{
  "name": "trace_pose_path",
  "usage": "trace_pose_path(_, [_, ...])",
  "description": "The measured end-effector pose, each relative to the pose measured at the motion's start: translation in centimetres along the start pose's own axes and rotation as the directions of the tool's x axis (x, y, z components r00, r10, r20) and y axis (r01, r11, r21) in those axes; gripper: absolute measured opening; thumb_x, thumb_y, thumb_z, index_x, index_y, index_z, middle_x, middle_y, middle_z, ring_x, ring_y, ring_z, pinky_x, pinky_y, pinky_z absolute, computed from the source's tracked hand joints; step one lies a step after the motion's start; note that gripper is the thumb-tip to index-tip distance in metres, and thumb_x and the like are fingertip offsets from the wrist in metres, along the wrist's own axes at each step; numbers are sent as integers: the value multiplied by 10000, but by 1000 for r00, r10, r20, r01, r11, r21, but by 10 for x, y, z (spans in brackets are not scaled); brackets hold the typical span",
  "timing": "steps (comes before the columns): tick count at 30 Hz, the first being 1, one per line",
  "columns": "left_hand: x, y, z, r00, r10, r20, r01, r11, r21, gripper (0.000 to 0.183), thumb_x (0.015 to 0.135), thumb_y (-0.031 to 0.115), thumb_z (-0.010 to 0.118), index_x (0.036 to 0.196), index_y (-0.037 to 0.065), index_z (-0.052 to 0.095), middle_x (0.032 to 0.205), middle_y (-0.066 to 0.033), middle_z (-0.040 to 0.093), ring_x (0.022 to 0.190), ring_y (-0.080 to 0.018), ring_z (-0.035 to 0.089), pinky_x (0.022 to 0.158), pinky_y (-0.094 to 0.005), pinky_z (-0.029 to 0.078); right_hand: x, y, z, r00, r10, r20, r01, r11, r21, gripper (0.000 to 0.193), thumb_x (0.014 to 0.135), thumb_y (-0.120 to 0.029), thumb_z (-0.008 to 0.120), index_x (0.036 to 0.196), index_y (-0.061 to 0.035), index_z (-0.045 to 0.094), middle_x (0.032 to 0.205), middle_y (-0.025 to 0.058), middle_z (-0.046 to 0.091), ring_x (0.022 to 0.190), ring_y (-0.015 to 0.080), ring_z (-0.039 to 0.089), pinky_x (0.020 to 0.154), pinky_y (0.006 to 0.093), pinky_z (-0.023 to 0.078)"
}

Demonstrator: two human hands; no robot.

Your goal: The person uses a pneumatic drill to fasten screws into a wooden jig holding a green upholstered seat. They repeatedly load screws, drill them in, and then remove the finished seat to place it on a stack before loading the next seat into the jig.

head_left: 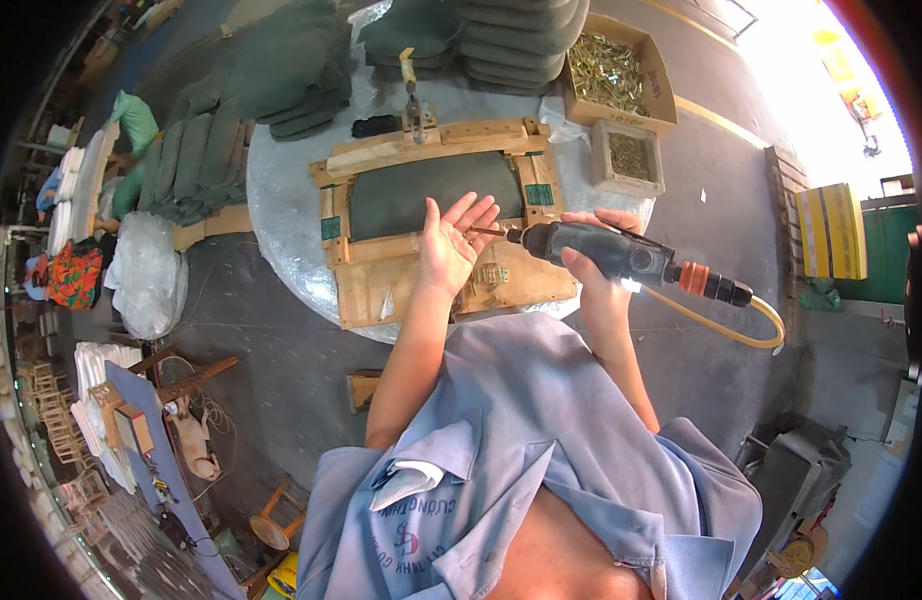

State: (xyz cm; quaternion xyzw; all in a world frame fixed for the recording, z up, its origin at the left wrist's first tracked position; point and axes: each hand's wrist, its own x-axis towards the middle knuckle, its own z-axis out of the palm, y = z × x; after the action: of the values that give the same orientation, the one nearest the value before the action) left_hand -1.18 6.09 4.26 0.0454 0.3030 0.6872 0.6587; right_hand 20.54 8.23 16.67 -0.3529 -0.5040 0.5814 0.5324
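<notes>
My right hand (603, 285) is wrapped round a dark grey air screwdriver (606, 250), whose thin bit points left. A yellow hose (726, 335) runs from its back end, past an orange ring. Palm up, my left hand (456, 245) has its fingers stretched out; the bit's tip reaches its fingers. Whether a small piece lies at that tip, I cannot tell. Beneath both hands lies a wooden frame jig (431, 140) with a dark grey-green panel (421, 195) inside it. Several small brass-coloured pieces (489, 280) lie on the jig's near board.
The jig rests on a round, plastic-wrapped table (286, 240). Dark curved panels (516, 45) are stacked at its far side and left. A carton of metal pieces (611, 75) and a smaller box (629, 158) stand at the far right. A toggle clamp (413, 105) sits on the jig's far rail.
</notes>
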Motion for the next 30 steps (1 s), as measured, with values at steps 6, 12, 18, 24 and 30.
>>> trace_pose_path(6, [-16, 7, 8, 1000, 15, 16, -16, 998, 55, 848, 1099, 669, 295, 1553, -30, 444, 1491, -241, 594, 1356, -350, 597, 1094, -454, 510, -14, -4, 3, 994, -107, 35, 108, 994, -33, 603, 812, 54, 794, 1283, -68, 438, 1229, 178, 703, 1135, 236, 678, 1025, 391, 535])
trace_pose_path(12, [-22, 7, 13, 999, 19, 34, -21, 998, 62, 842, 1099, 668, 292, 1554, -24, 448, 1488, -229, 600, 1335, -340, 611, 1071, -449, 524, -17, -5, 1, 994, -106, 17, 106, 993, -51, 589, 811, 60, 785, 1273, -58, 439, 1224, 177, 709, 1141, 240, 680, 1039, 393, 529])
trace_pose_path(18, [-20, 5, 15, 999, 27, 19, -29, 996, 79, 814, 1100, 659, 310, 1550, -2, 462, 1458, -231, 618, 1305, -340, 626, 1076, -460, 527, -15, -4, -3, 995, -96, -2, 96, 995, -30, 582, 814, 58, 783, 1272, -52, 439, 1214, 186, 713, 1139, 253, 685, 1038, 392, 533])
trace_pose_path(24, [-17, -2, 0, 999, -30, -44, 35, 994, 104, 592, 1081, 529, 538, 1367, 15, 603, 1209, -164, 703, 1099, -271, 700, 946, -400, 605, -9, -2, -9, 995, -97, -23, 98, 994, 41, 590, 822, 59, 788, 1288, -56, 444, 1218, 192, 710, 1148, 251, 684, 1025, 386, 542])
trace_pose_path(30, [-10, -11, -14, 991, -94, -98, 102, 992, 80, 218, 1017, 300, 744, 1021, 85, 707, 892, -32, 708, 751, -141, 697, 676, -284, 633, -3, 1, -13, 996, -75, -39, 77, 996, 43, 590, 833, 45, 792, 1296, -68, 445, 1229, 191, 703, 1154, 247, 676, 1026, 385, 537])
